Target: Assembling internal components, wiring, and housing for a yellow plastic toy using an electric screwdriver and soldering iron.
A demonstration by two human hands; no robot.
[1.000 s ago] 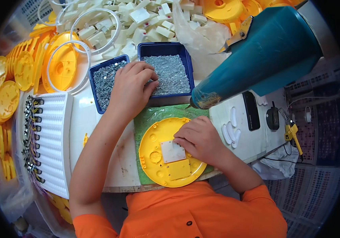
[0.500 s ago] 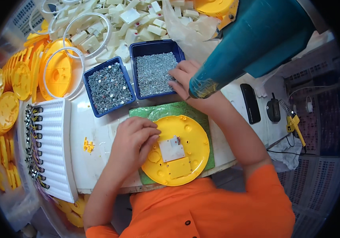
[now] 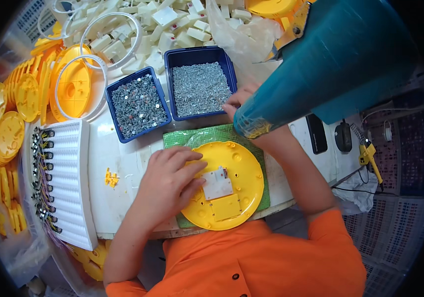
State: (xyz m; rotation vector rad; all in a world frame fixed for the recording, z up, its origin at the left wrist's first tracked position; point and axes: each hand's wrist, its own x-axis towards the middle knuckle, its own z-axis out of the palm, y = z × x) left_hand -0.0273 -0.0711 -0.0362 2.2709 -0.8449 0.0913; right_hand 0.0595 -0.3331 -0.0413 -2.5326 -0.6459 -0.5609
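Note:
My left hand (image 3: pixel 170 178) lies open on the left side of a round yellow plastic cover (image 3: pixel 249 183), fingers apart. That cover rests on a green mat (image 3: pixel 172 141) and carries a white box (image 3: pixel 217 183) beside a yellow rectangular lid (image 3: pixel 226 207). At the right rim of a blue bin (image 3: pixel 199 118) full of small silver screws (image 3: pixel 199 86), the fingers of my right hand (image 3: pixel 239 100) are bent together; whatever they hold is too small to make out. A teal power screwdriver (image 3: pixel 311 74) hangs in front and hides much of that hand.
Left of the screws stands a second blue bin (image 3: pixel 137 133) of small dark metal parts. A white ridged tray (image 3: pixel 68 183) holds wired components. Yellow covers (image 3: pixel 6 138), white rings (image 3: pixel 108 74) and cream boxes (image 3: pixel 165 17) crowd the back and left. A black phone (image 3: pixel 316 133) lies right.
My right fingers have drawn back from over the screws to the bin's rim and bent together. The left hand has shifted slightly, its fingers reaching further over the cover toward the white box.

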